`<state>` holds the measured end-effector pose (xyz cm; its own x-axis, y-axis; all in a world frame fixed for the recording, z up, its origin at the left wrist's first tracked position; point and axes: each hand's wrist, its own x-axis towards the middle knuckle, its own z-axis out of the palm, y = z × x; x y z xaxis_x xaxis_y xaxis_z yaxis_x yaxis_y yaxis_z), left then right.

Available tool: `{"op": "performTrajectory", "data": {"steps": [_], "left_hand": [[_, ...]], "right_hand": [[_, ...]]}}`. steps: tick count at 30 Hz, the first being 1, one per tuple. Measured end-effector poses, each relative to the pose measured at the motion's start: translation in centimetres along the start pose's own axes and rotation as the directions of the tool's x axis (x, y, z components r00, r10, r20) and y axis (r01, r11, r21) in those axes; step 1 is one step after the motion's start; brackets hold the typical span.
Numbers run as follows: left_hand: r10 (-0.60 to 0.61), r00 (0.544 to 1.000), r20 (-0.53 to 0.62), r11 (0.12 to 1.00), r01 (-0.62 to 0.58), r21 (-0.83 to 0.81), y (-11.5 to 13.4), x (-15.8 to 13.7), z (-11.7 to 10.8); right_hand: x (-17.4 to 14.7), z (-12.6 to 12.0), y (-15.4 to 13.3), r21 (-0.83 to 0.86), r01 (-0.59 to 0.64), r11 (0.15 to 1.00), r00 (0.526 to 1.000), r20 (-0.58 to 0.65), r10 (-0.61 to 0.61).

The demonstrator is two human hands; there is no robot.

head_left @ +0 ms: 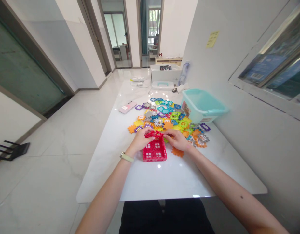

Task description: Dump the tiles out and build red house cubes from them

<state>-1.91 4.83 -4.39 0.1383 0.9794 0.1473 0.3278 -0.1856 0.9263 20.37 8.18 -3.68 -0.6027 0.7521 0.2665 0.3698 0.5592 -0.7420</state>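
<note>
A red box-like structure [155,151] built from toothed window tiles rests on the white table [164,182] in front of me. Its top is open toward me, and white window frames show on its tiles. At its far left edge, my left hand [142,139] pinches a red tile with thumb and fingers. My right hand [176,139] grips the far right edge of the same structure. Just beyond both hands spreads a heap of coloured toothed tiles [158,122]. An orange tile [177,151] lies near the structure's right side, below my right hand.
A turquoise bin [205,112] stands at the right by the wall. A pink phone [128,107] lies left of the heap. At the far end are a white box [164,74], a clear bottle [184,72] and a lidded case [162,85]. A black router [12,151] is at the left.
</note>
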Motion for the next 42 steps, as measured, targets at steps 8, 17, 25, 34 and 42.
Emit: {"op": "performTrajectory", "data": {"steps": [8,17,25,34,42], "left_hand": [[0.005,0.999,0.050,1.000,-0.003,-0.024,0.2,-0.1,-0.5],[0.012,0.999,0.040,1.000,-0.011,-0.027,-0.3,-0.1,-0.6],[-0.013,1.000,0.020,0.999,0.014,-0.035,-0.2,-0.2,-0.7],[-0.058,0.998,0.001,0.987,0.057,-0.151,-0.5,0.8,-0.7],[-0.036,0.998,0.059,0.986,0.045,-0.158,-0.4,0.0,-2.6]], "right_hand": [[-0.2,0.2,-0.2,-0.046,0.011,0.999,1.000,-0.010,-0.011],[-0.2,0.4,-0.3,-0.054,0.025,0.998,0.998,-0.055,-0.028],[-0.2,1.2,-0.5,-0.030,0.001,1.000,0.998,-0.070,-0.003],[0.4,1.6,0.6,0.095,-0.034,0.995,0.994,-0.100,0.043],[0.2,1.5,0.8,0.095,-0.068,0.993,0.991,-0.112,0.078]]}}
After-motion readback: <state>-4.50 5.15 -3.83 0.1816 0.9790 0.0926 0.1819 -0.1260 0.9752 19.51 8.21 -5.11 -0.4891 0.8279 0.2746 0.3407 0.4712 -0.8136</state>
